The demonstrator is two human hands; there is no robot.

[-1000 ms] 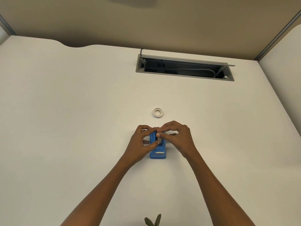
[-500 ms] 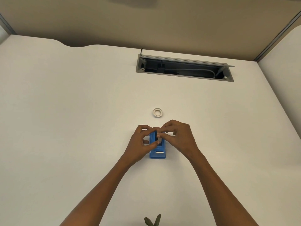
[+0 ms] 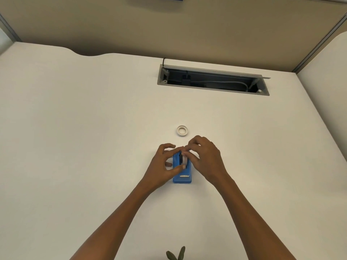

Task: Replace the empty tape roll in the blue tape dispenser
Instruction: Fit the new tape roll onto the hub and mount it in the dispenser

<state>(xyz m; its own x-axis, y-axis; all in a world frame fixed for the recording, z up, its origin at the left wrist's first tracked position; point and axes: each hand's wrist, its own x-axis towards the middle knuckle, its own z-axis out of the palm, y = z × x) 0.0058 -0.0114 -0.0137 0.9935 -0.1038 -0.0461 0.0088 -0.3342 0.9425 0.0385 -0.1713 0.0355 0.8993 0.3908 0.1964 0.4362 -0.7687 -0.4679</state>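
Note:
The blue tape dispenser (image 3: 182, 177) stands on the white desk (image 3: 93, 147), its metal cutter end toward me. My left hand (image 3: 162, 167) grips its left side, with the thumb laid across the front and the fingers curled over the far end. My right hand (image 3: 205, 158) reaches in from the right and pinches a white tape roll (image 3: 185, 160) that sits upright in the dispenser's slot; most of the roll is hidden by my fingers. A small white ring (image 3: 182, 131) lies flat on the desk just beyond my hands.
An open cable tray (image 3: 213, 80) with cords inside is set into the desk at the back. A partition wall rises behind the desk. Green plant leaves (image 3: 176, 254) poke in at the bottom edge.
My left thumb has stretched down across the front of the dispenser. My right hand has edged slightly up and away from me. The dispenser and the white ring have stayed put.

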